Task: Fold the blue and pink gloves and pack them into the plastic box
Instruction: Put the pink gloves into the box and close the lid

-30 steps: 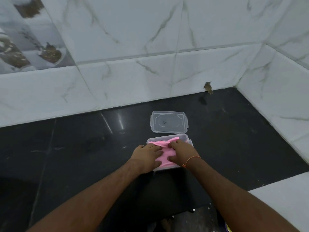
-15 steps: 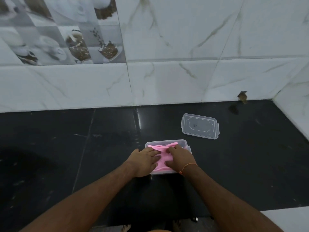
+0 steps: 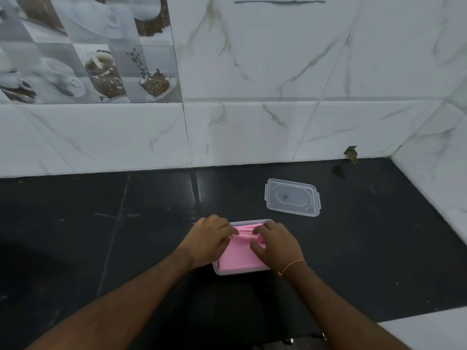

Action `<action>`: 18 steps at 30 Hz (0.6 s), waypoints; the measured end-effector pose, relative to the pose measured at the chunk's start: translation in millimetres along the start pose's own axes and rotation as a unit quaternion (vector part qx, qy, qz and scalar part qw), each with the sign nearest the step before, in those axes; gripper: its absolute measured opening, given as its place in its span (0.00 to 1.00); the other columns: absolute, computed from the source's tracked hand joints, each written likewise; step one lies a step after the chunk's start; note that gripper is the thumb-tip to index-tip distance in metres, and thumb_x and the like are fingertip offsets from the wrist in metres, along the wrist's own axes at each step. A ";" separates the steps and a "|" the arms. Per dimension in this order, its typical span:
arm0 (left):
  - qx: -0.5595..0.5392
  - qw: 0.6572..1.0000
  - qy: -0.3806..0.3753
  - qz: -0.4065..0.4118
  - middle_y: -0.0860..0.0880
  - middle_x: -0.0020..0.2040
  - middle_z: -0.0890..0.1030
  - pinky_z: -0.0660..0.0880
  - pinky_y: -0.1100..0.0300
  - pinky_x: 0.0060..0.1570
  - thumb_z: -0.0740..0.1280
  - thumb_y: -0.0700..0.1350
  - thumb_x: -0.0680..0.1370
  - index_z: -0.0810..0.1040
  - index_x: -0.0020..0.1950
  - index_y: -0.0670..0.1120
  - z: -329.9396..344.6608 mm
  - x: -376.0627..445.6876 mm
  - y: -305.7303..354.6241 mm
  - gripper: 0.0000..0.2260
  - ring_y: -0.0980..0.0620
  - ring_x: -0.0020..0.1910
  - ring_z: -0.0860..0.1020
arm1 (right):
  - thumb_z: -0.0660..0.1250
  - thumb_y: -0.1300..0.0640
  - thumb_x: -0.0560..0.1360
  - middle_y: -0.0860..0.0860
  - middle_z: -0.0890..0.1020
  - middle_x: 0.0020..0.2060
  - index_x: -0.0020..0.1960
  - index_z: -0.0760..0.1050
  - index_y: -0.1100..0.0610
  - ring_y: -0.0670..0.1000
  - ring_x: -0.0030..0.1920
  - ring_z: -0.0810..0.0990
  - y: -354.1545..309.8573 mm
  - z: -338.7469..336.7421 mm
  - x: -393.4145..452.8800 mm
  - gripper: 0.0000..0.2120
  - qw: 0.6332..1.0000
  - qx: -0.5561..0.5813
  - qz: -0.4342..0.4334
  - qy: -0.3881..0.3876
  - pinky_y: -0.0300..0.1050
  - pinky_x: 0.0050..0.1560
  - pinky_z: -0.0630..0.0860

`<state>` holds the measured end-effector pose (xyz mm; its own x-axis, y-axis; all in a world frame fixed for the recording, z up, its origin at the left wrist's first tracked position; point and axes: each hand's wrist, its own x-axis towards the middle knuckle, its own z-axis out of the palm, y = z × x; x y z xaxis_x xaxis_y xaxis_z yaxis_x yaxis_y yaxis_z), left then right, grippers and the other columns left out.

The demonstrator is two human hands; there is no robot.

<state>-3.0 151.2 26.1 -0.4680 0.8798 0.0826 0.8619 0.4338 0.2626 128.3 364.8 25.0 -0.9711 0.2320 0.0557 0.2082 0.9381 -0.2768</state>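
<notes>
pink glove (image 3: 236, 256) in a clear plastic box (image 3: 228, 271), clear lid (image 3: 292, 197), glossy black worktop (image 3: 101, 236), white marble-veined wall tiles (image 3: 252, 127), grey coffee-cup print tile (image 3: 83, 49), orange wrist thread (image 3: 293, 266).

The clear plastic box (image 3: 227, 272) sits open on the black tabletop, filled by the folded pink gloves (image 3: 237, 256), flat at the near end and bunched into ridges at the far end. Its clear lid (image 3: 292, 197) lies flat, apart, far right.
</notes>
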 end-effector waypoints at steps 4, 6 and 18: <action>-0.089 0.993 0.051 -0.056 0.54 0.64 0.83 0.78 0.48 0.62 0.61 0.47 0.87 0.82 0.69 0.53 -2.4 37.8 1.4 0.14 0.52 0.62 0.78 | 0.68 0.48 0.80 0.47 0.83 0.49 0.55 0.84 0.51 0.50 0.49 0.80 27.3 -14.6 9.5 0.10 0.993 0.069 0.060 0.068 0.49 0.52 0.80; -0.147 0.983 0.077 -0.083 0.51 0.64 0.84 0.78 0.48 0.65 0.63 0.44 0.87 0.82 0.70 0.50 0.4 63.2 2.9 0.14 0.50 0.61 0.80 | 0.69 0.50 0.80 0.48 0.85 0.49 0.55 0.84 0.51 0.49 0.47 0.82 46.4 -22.1 18.3 0.09 0.984 0.101 0.119 0.084 0.51 0.53 0.82; -0.319 0.906 0.044 -0.274 0.47 0.63 0.86 0.73 0.63 0.69 0.68 0.42 0.85 0.76 0.78 0.42 34.8 201.1 19.6 0.21 0.50 0.65 0.83 | 0.67 0.55 0.78 0.58 0.85 0.56 0.62 0.82 0.59 0.62 0.56 0.83 192.4 -26.8 65.0 0.15 0.915 0.155 0.365 0.074 0.50 0.56 0.77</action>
<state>-73.4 343.3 14.3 -0.8297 0.5347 -0.1604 0.2195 0.5767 0.7869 108.4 567.2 1.0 -0.5557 0.8212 -0.1301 0.7295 0.4065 -0.5501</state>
